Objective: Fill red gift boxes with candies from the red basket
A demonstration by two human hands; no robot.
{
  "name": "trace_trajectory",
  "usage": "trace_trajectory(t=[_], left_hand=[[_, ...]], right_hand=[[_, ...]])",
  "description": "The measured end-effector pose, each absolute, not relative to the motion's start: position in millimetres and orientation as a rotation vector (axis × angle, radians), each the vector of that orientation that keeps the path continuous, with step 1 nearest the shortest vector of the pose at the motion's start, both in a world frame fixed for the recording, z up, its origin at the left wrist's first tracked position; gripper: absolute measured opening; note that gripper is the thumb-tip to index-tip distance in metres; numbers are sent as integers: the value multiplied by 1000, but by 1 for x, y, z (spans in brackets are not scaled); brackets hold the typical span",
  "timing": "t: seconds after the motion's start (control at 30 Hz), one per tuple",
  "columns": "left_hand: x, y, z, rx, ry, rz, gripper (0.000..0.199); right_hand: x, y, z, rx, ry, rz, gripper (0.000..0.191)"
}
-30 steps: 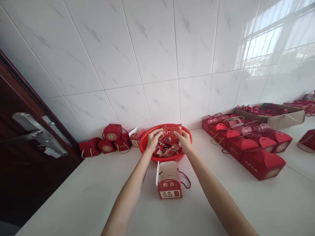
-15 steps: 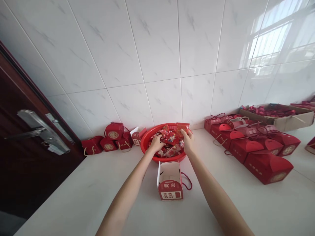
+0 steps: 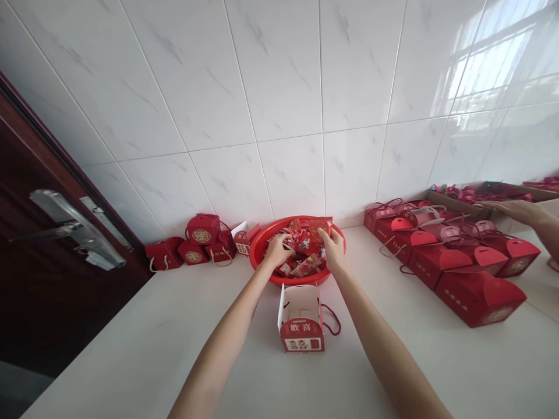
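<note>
By the right hand [image 3: 333, 250], a flat red packet with gold print [image 3: 320, 222] was pinched at the far right part of the round red plastic basin [image 3: 255, 250]. The left hand [image 3: 278, 251] was placed over the left part of the basin, its fingers curled among small red wrapped packets [image 3: 308, 266]; whether one was gripped could not be told. In front of the basin, an open red-and-white cardboard box [image 3: 301, 334] was stood. Probably, packets were best taken by one edge and lifted straight, so that neighbours were not dragged over the rim.
</note>
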State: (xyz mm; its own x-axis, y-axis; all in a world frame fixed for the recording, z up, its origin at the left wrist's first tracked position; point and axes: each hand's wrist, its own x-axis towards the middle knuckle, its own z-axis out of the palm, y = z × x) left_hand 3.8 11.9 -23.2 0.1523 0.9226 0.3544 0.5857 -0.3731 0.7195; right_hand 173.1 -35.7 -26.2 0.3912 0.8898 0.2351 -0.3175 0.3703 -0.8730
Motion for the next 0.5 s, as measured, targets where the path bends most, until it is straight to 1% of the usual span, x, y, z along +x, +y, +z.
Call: trace_trajectory(t=[0.1, 0.13, 0.33, 0.5], left_hand=[[6, 6, -18, 2039, 1393, 1178, 15], [6, 5, -17, 2037, 1384, 1210, 12], [3, 0, -13, 2015, 1358, 1371, 34], [-1, 2, -16, 1959, 1331, 1448, 35]], right_hand=[[173, -35, -26, -857, -823, 884, 29], [173, -35, -27, -860, -825, 883, 28], [174, -34, -28, -860, -822, 898, 25], [174, -34, -28, -867, -853, 891, 27]])
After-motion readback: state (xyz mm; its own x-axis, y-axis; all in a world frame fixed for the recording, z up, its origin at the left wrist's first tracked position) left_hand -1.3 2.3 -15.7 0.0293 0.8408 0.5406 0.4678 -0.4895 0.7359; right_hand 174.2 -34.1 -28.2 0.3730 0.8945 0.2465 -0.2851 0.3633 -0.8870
